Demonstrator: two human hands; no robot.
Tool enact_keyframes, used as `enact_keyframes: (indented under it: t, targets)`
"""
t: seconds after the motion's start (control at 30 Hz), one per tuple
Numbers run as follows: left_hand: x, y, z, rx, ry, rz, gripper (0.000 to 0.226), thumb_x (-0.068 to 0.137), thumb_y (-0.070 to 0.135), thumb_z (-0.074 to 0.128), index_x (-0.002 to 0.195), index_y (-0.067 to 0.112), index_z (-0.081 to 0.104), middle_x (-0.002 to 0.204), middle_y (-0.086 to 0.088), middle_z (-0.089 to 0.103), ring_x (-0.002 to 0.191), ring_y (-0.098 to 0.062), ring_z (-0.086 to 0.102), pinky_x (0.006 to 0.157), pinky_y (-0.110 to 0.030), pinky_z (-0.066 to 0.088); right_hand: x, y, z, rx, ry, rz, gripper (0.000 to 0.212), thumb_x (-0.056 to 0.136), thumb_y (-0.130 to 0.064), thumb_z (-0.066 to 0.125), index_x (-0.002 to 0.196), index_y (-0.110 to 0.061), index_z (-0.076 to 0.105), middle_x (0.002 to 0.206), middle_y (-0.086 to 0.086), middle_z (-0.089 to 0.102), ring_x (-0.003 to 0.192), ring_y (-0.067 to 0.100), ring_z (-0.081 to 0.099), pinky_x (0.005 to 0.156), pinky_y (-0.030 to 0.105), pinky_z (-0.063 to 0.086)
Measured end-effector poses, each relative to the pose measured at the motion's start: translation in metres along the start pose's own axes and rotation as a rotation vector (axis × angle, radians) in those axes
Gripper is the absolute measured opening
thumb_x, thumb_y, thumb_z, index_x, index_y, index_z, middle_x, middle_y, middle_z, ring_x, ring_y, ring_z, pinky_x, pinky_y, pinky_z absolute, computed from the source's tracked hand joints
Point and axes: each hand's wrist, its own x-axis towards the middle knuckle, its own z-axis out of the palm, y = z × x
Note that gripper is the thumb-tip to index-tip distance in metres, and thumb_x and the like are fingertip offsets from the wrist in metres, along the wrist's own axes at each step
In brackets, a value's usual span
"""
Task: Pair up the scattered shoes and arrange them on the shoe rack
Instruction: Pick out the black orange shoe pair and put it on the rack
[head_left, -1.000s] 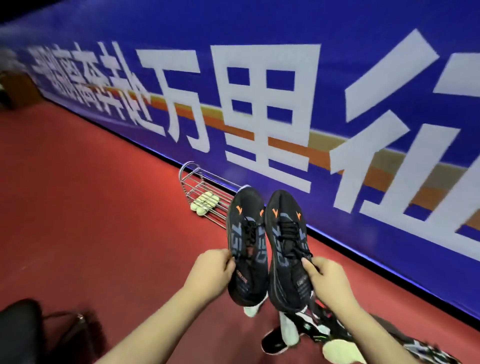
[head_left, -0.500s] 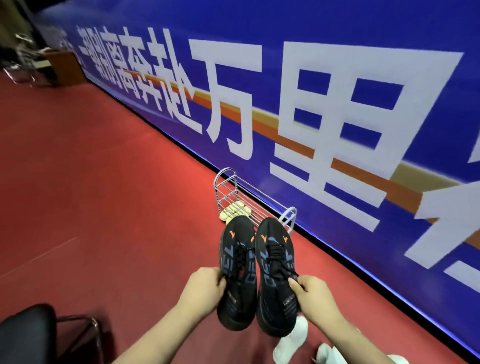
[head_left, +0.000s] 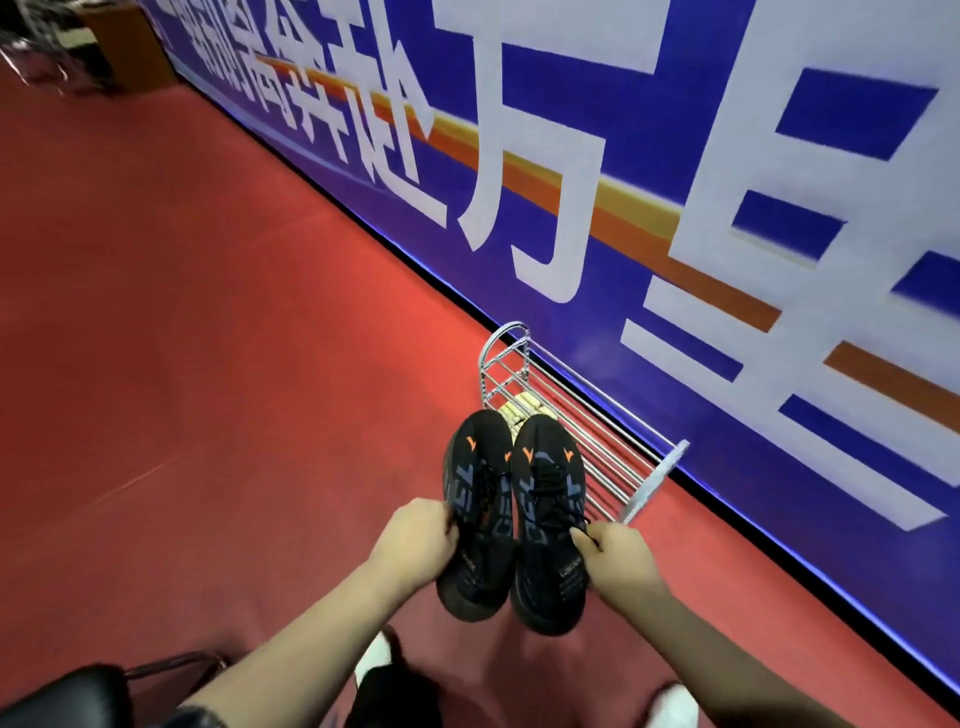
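Note:
I hold a pair of black sneakers with orange marks side by side in the air, toes pointing away. My left hand (head_left: 415, 540) grips the left sneaker (head_left: 475, 512) at its collar. My right hand (head_left: 618, 558) grips the right sneaker (head_left: 548, 525) near its laces. Just beyond their toes, a low chrome wire shoe rack (head_left: 597, 441) stands on the red floor against the blue wall. A pale yellowish pair of shoes (head_left: 522, 405) lies on the rack's left part, mostly hidden behind the sneakers.
A blue banner wall (head_left: 675, 208) with large white characters runs along the right. Red carpet (head_left: 208, 338) stretches left. A black chair (head_left: 78, 696) sits at the bottom left. A brown cabinet (head_left: 124, 41) stands far back. My feet in white shoes (head_left: 675, 701) show at the bottom.
I have come closer to the rack, carrying both sneakers; the rack now lies right beyond their toes. The scattered shoes on the floor have dropped out of view.

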Motion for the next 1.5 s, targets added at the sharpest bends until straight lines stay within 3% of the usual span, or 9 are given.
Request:
enact_keyframes:
  t: [0.27,0.37,0.67,0.83,0.97,1.17,1.27,1.33,1.5]
  targets:
    - [0.165,-0.102,-0.058,0.088,-0.098,0.216,0.025,0.089,0.019,0.042,0.088,0.002,0.06,0.094,-0.024,0.066,0.09,-0.043,0.059,0.066,-0.036,0.04,0.111,-0.103,0.033,0.157,0.111,0.226,0.044,0.095,-0.03,0.048,0.053,-0.017,0.039,0.063,0.006,0.06,0.063,0.025,0.056,0.054,0.029,0.033]
    - [0.229,-0.121,-0.078,0.127,-0.132,0.341,0.026,0.09,0.019,0.042,0.09,0.0,0.061,0.094,-0.026,0.065,0.091,-0.044,0.058,0.07,-0.039,0.043,0.149,-0.13,0.038,0.181,0.163,0.322,0.045,0.095,-0.031,0.046,0.052,-0.018,0.037,0.075,0.016,0.069,0.078,0.034,0.063,0.058,0.031,0.035]
    - [0.374,-0.139,-0.059,0.151,-0.272,0.429,0.025,0.09,0.018,0.043,0.083,0.0,0.059,0.09,-0.025,0.066,0.087,-0.044,0.059,0.069,-0.039,0.043,0.265,-0.131,0.064,0.319,0.162,0.471,0.043,0.096,-0.029,0.045,0.054,-0.021,0.036,0.073,0.013,0.063,0.076,0.033,0.058,0.059,0.028,0.029]
    - [0.457,-0.159,-0.019,0.153,-0.359,0.452,0.024,0.091,0.018,0.041,0.085,0.004,0.059,0.091,-0.021,0.068,0.086,-0.04,0.061,0.067,-0.036,0.042,0.334,-0.111,0.095,0.332,0.171,0.501,0.044,0.096,-0.032,0.045,0.055,-0.023,0.033,0.079,0.016,0.068,0.079,0.035,0.06,0.058,0.028,0.028]
    - [0.524,-0.181,0.043,0.187,-0.412,0.534,0.033,0.093,0.027,0.036,0.088,0.006,0.06,0.091,-0.017,0.067,0.088,-0.036,0.061,0.064,-0.034,0.036,0.385,-0.083,0.147,0.39,0.154,0.582,0.043,0.095,-0.033,0.047,0.055,-0.024,0.033,0.061,0.002,0.051,0.065,0.029,0.049,0.057,0.031,0.03]
    - [0.599,-0.23,0.16,0.159,-0.46,0.669,0.05,0.084,0.039,0.023,0.091,0.008,0.062,0.085,-0.015,0.068,0.085,-0.033,0.062,0.067,-0.038,0.037,0.449,-0.034,0.261,0.375,0.202,0.646,0.043,0.096,-0.032,0.046,0.057,-0.024,0.03,0.057,-0.004,0.039,0.06,0.022,0.037,0.057,0.032,0.026]
    - [0.611,-0.259,0.209,0.091,-0.54,0.683,0.042,0.082,0.04,0.024,0.076,0.014,0.057,0.064,0.003,0.056,0.063,-0.011,0.057,0.055,-0.023,0.029,0.467,-0.016,0.316,0.383,0.212,0.689,0.044,0.096,-0.03,0.046,0.056,-0.023,0.028,0.055,-0.005,0.035,0.056,0.019,0.032,0.056,0.03,0.021]
    - [0.612,-0.277,0.244,0.04,-0.601,0.669,0.023,0.087,0.03,0.037,0.067,0.023,0.046,0.056,0.011,0.043,0.054,0.0,0.047,0.054,-0.017,0.035,0.472,-0.005,0.36,0.408,0.228,0.712,0.044,0.097,-0.029,0.046,0.057,-0.024,0.029,0.055,-0.006,0.035,0.052,0.013,0.031,0.053,0.03,0.02]
    - [0.609,-0.301,0.301,-0.043,-0.624,0.655,0.025,0.092,0.011,0.051,0.069,0.021,0.052,0.053,0.013,0.043,0.061,0.011,0.05,0.055,-0.008,0.035,0.478,0.024,0.425,0.451,0.222,0.753,0.042,0.096,-0.028,0.047,0.057,-0.025,0.031,0.056,-0.007,0.037,0.051,0.007,0.034,0.048,0.019,0.029]
